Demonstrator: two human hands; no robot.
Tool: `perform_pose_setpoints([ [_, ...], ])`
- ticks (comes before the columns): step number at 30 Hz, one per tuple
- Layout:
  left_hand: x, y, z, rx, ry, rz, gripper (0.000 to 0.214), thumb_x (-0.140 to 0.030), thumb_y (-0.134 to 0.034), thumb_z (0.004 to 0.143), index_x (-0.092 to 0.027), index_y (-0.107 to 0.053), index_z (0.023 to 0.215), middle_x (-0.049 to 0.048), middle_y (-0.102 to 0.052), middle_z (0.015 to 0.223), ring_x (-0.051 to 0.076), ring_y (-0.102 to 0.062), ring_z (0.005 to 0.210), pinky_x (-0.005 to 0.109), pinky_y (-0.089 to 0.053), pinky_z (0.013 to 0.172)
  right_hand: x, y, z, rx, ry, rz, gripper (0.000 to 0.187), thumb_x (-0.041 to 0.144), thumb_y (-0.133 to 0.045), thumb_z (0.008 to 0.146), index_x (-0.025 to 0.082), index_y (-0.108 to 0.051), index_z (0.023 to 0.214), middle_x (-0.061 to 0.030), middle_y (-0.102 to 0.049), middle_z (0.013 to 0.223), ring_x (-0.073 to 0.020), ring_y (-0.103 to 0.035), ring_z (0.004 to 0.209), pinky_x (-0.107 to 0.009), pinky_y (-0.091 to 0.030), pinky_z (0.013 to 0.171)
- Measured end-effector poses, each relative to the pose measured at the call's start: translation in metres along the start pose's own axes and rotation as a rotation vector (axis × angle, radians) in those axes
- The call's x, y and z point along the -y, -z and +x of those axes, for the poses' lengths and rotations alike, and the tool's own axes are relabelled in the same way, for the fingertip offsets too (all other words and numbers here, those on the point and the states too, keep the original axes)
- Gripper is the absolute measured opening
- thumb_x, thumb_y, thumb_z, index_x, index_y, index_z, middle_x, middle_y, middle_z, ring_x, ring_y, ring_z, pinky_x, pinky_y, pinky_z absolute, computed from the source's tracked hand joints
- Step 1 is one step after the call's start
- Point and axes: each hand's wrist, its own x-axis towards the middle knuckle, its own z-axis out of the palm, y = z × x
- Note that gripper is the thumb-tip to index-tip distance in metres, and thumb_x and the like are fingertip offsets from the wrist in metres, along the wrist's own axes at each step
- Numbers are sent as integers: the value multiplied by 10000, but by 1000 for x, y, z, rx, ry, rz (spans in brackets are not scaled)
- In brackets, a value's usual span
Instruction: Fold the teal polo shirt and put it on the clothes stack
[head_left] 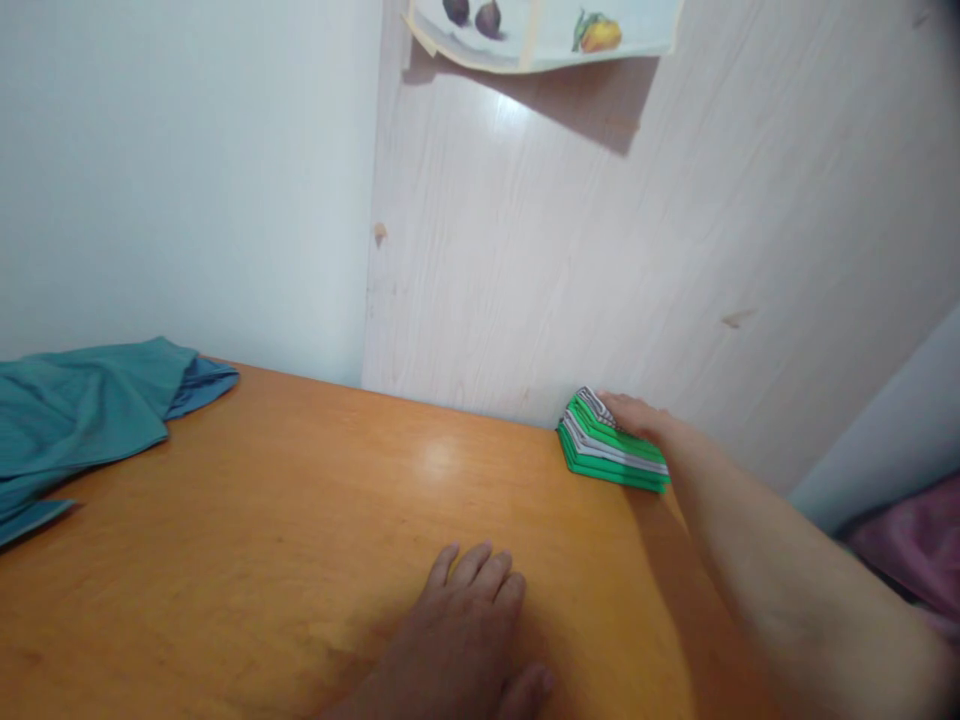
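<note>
My left hand [469, 625] is palm down over the wooden table [337, 480] near the front. Its fingers are stretched out, the thumb is apart on the right, and nothing is in it. Farther off, at the back right, a neat stack of folded cloths [611, 455] in green and pale grey sits against the wall, with a striped piece at the top. Across the top of that stack lies my right hand [636, 414], fingers extended. Part of the stack's right end is hidden behind the wrist.
A crumpled teal garment [97, 405] with a blue part lies at the table's left. Behind stands a pale wood-grain panel [480, 260] with a picture of fruit [551, 40] taped to it. Purple fabric [911, 540] shows at the far right.
</note>
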Motion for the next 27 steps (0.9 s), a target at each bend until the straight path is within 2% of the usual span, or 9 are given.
perform_pose_setpoints([
  [2,0,0,0,4,-3,-6,569,-556,-561,851,-208,-570,1302,126,-530,1404,360,-423,1322,573,-233,1145,3,-4,0,53,-37,-8,672,736,-321,886,289,-601,1302,-168,-554,1399,-456,-456,1302,-798,-139,1014],
  [5,0,0,0,-1,-5,-15,570,-559,-556,857,-215,-561,1311,119,-519,1418,355,-416,1329,567,-224,1150,5,-5,-1,96,-63,-21,676,740,-309,885,308,-578,1329,-153,-503,1453,-457,-406,1340,-799,-94,1023],
  [13,-1,2,0,20,10,-8,596,-568,-547,858,-204,-550,1330,127,-510,1421,359,-404,1337,576,-204,1156,12,-2,-3,118,-88,-9,660,731,-330,890,315,-573,1341,-141,-469,1483,-428,-382,1368,-793,-87,1039],
  [20,3,-5,0,-39,-17,4,594,-575,-547,856,-207,-552,1323,123,-519,1413,353,-410,1329,570,-207,1155,21,10,-14,72,-121,13,619,693,-327,904,342,-543,1367,-104,-465,1492,-400,-348,1396,-771,-85,1057],
  [22,4,-7,-1,-48,-15,4,593,-579,-538,860,-206,-554,1322,123,-521,1410,352,-399,1338,567,-191,1162,24,14,-26,-35,-146,25,648,659,-285,925,291,-494,1416,-111,-431,1515,-389,-313,1413,-728,-109,1091],
  [24,3,-8,-2,-56,-8,2,597,-582,-530,864,-208,-549,1329,119,-515,1415,347,-389,1348,560,-173,1170,28,14,-44,-262,-159,66,659,585,-251,951,186,-483,1421,-153,-456,1486,-352,-352,1392,-631,-185,1128],
  [25,3,-8,-3,-59,-6,-1,598,-583,-526,866,-211,-545,1334,116,-509,1421,344,-381,1355,557,-167,1173,30,12,-56,-409,-150,101,639,536,-250,958,140,-512,1386,-174,-503,1437,-324,-414,1347,-564,-244,1131],
  [27,2,-7,-4,-65,-1,-10,597,-587,-519,870,-219,-539,1339,110,-494,1437,339,-366,1367,553,-159,1176,36,2,-84,-598,-68,157,585,467,-260,957,113,-556,1317,-179,-567,1354,-279,-479,1282,-457,-321,1108],
])
